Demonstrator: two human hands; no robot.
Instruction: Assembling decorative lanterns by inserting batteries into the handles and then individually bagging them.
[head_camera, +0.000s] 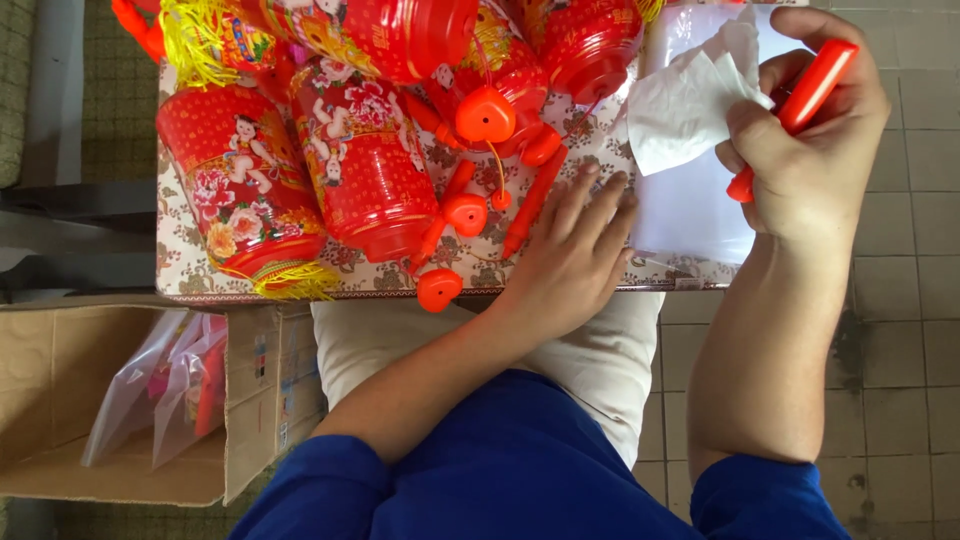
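Overhead, right hand (815, 150) fingers clenched around orange stick (800, 105) and tissue (685, 110); left hand (570, 255) flat, fingers spread.

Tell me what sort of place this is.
Probably a small home workshop or packing spot. Red lanterns are piled on a low table with a floral cover, an open cardboard box of bagged items stands beside it, and the floor is worn tile.

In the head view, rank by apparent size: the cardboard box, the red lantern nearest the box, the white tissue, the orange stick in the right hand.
1. cardboard box, partly cut off
2. red lantern
3. white tissue
4. orange stick, partly hidden by the right hand
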